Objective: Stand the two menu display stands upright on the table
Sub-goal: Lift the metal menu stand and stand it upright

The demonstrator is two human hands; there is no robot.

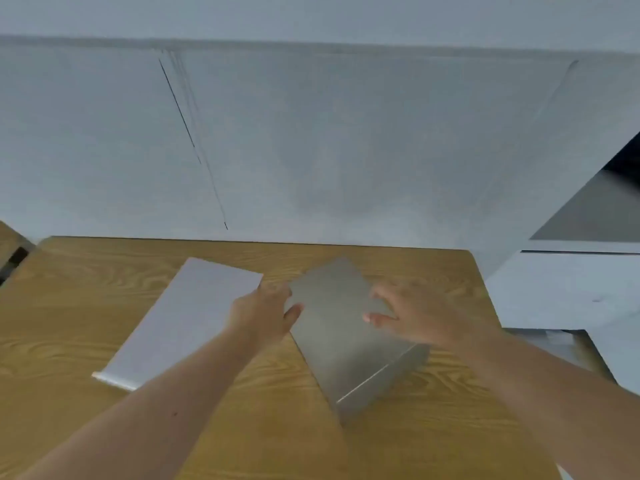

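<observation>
Item 1, left menu stand (183,320): flat on the wooden desk (69,306), white face up, base lip toward the viewer; untouched, not yet stood up. Left hand (266,313): forearm extended, fingers curled on the left edge of the right menu stand (346,344). Item 2, that stand: greyish panel, seemingly tilted, base lip at its near end. Right hand (412,313): fingers spread over its right edge; how firmly it grips, I cannot tell. Step judged: raising stand 2; next calls for pivoting it onto its base.
</observation>
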